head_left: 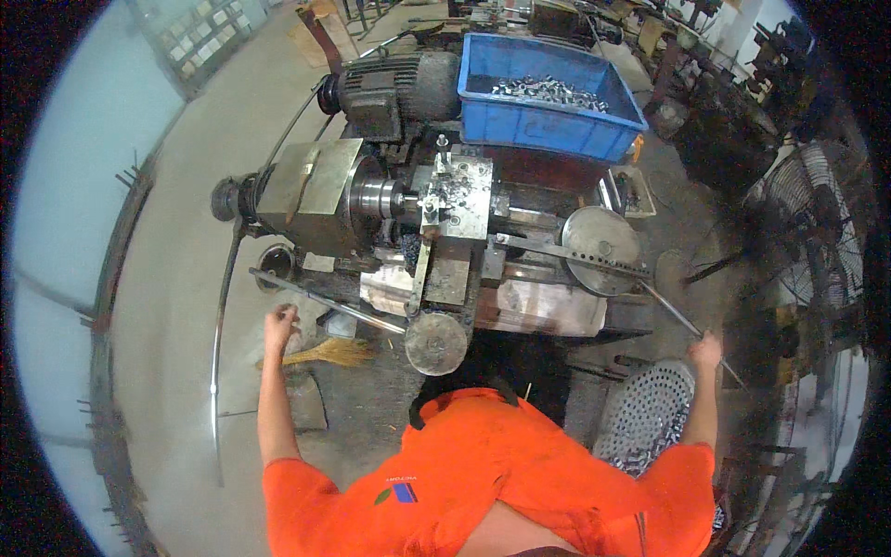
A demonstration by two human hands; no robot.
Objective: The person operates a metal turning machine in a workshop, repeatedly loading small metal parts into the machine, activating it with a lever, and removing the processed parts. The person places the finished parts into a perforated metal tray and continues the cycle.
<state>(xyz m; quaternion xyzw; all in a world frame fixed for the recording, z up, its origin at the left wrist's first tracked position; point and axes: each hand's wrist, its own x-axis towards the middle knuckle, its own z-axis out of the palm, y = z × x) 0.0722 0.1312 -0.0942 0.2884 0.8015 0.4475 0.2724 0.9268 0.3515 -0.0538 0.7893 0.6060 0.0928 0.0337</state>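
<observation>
One right hand (pixel 705 350) clasped the lever (pixel 670 307) of the lathe (pixel 457 197), apparently mid-stroke, calling for steady pressure, while the left hand (pixel 280 327) curled loosely.

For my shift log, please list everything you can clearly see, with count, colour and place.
Machine: one, grey, centre
Bin: one, blue, behind the machine
Motor: one, dark grey, left of the bin
Perforated tray: one, grey, lower right
Small metal parts: many, silvery, in bin and perforated tray
Large round discs: two, grey, front and right of the machine
Left bar: one, metallic, front left of the machine
Right rod: one, metallic, slanting out at right
Straw broom: one, yellow, on floor, left
Fan: one, dark, far right
Shirt: one, orange, on the person
Left hand: one, bare, near the left bar
Right hand: one, bare, on the right rod
</observation>
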